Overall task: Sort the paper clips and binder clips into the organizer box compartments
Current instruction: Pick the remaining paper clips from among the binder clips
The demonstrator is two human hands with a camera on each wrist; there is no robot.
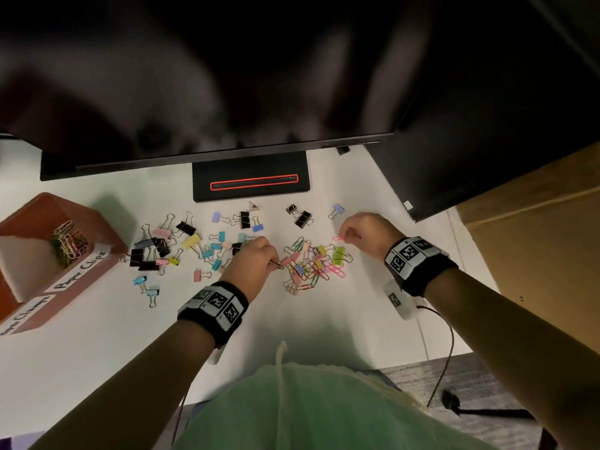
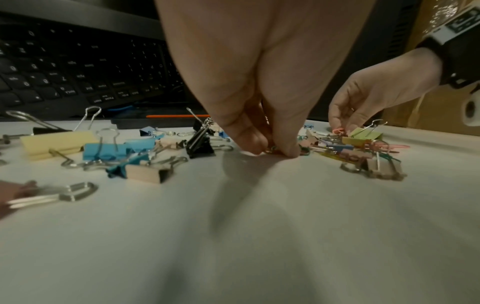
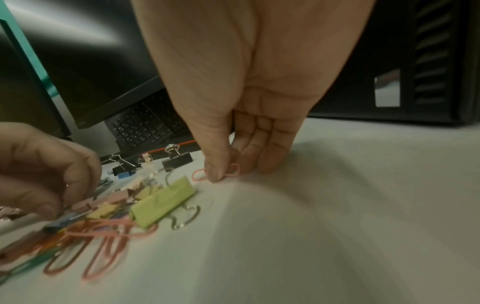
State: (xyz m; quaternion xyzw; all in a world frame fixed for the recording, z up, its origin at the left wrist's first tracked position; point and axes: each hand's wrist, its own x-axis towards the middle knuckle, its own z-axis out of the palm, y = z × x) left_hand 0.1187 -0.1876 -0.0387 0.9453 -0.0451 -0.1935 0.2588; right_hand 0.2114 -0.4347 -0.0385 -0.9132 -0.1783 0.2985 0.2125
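A tangled pile of coloured paper clips mixed with small binder clips lies mid-table. My left hand pinches a small clip at the pile's left edge, its fingertips down on the table. My right hand pinches a pink paper clip between thumb and fingers just right of the pile; the same pink paper clip shows under the thumb. Loose binder clips in black, blue, yellow and pink are spread to the left. The brown organizer box stands far left, one compartment holding paper clips.
A monitor stand and dark screen sit behind the clips, with a keyboard under the screen. A black computer case is at the right. A green binder clip lies beside the pile. A cable hangs off the table's near right edge.
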